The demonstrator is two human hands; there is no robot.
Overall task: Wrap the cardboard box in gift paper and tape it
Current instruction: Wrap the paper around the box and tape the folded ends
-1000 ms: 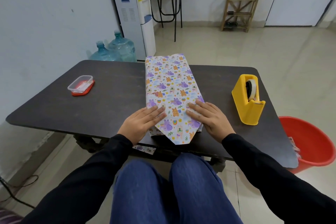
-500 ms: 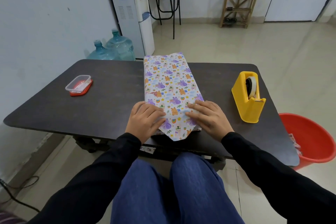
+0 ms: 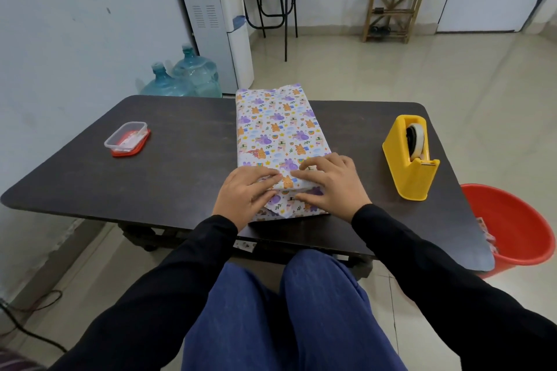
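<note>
The box wrapped in gift paper [image 3: 278, 129], white with purple and orange animals, lies lengthwise on the middle of the dark table [image 3: 187, 159]. Its near end has a pointed paper flap folded up against the box. My left hand [image 3: 245, 194] presses the flap's left side with nearly straight fingers. My right hand [image 3: 330, 182] rests on the box's near right corner, fingers on top and thumb laid along the near face over the flap. The cardboard itself is hidden under the paper. A yellow tape dispenser [image 3: 410, 159] stands to the right of the box, untouched.
A small clear container on a red lid [image 3: 128, 138] sits at the table's left. A red bucket [image 3: 512, 226] stands on the floor by the table's right end. Water bottles [image 3: 184, 78] and a dispenser [image 3: 211, 15] stand beyond the far edge. A paper scrap [image 3: 244, 245] hangs under the near edge.
The pointed flap that lay flat toward me has been folded up against the box's near end. Both hands slid inward and now meet over the fold.
</note>
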